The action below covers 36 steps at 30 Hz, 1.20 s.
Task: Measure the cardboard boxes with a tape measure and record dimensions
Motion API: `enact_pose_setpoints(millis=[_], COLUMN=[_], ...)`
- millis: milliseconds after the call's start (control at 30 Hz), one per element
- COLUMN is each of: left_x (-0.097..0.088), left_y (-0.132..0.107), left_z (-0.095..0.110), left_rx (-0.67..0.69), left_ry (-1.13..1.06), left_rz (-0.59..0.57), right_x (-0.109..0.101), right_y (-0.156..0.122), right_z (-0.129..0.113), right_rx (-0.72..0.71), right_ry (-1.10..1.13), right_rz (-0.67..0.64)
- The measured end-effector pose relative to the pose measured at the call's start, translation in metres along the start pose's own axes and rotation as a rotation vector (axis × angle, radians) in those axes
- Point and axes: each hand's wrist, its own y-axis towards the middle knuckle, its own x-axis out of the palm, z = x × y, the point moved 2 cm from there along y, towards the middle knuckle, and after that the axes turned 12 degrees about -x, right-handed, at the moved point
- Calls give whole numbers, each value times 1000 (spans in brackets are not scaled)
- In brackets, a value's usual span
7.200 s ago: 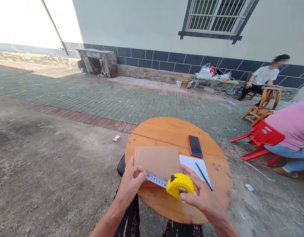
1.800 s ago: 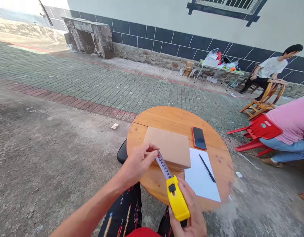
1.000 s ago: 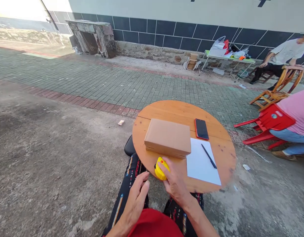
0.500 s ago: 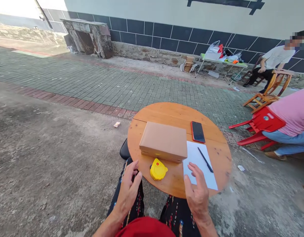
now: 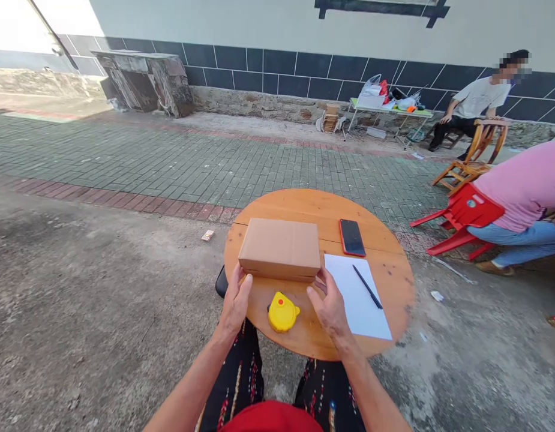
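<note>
A closed brown cardboard box (image 5: 279, 243) lies flat on the round wooden table (image 5: 385, 288). My left hand (image 5: 236, 300) is at its near left corner, the fingertips against the end and the thumb apart from them. At the near right corner my right hand (image 5: 327, 300) has its fingers against the box, partly hidden under the edge, with the thumb toward me. Between my hands rests a yellow tape measure (image 5: 282, 313) with a red button. Right of the box is a white sheet of paper (image 5: 349, 306) with a black pen (image 5: 367, 287) on it.
A phone (image 5: 351, 237) in a red case lies behind the paper. To the right, a person in pink (image 5: 524, 186) sits on a red plastic chair (image 5: 470, 210). Farther back are a wooden chair (image 5: 473, 156), another seated person (image 5: 470, 108) and a cluttered folding table (image 5: 389, 108).
Both hands have moved forward from above the table's near edge to the box's near corners. The box has shifted left, off the paper. The tape measure stays in front of it.
</note>
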Motion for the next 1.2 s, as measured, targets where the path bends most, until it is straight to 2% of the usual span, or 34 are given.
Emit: enact_pose_setpoints(millis=[100,200,300,367,433,533,600,667,700,800,867,933,1033,1100,1200], left_x=[-9,-12,-3,5,9,7,1,-5,-8,-7,5,24,58,77,101], left_y=[1,-25,-63,-80,-82,-67,-56,-53,-55,-78,-98,-117,-131,-131,-122], left_z=[-1,-14,-33,-42,-47,-45,-42,-40,-40,-42,-43,-45,-46,-45,-41], left_rx=[-22,-21,138,249,317,349,344,342,350,435,526,622,723,734,688], left_ry=[30,112,406,541,589,596,613,642,658,680,688,722,798,825,862], left_rz=[82,97,10,-27,-10,40,50,69,96,203,196,92,-80,-141,-201], right_x=[-1,-2,8,20,34,42,27,-7,-29,-99,-131,-146,-146,-147,-162], right_y=[-5,-31,-57,-63,-61,-50,-45,-41,-39,-31,-22,-13,-2,0,-6], right_z=[-1,-5,-10,-13,-17,-22,-24,-21,-17,4,21,37,52,55,51], right_rx=[-4,67,139,153,130,65,-10,-87,-77,-1,44,71,87,90,101], right_ry=[-42,-147,-163,-140,-62,35,-75,-329,-409,-603,-712,-775,-798,-774,-711], right_rz=[29,-61,-229,-231,-204,-199,-179,-110,-58,76,104,96,76,79,119])
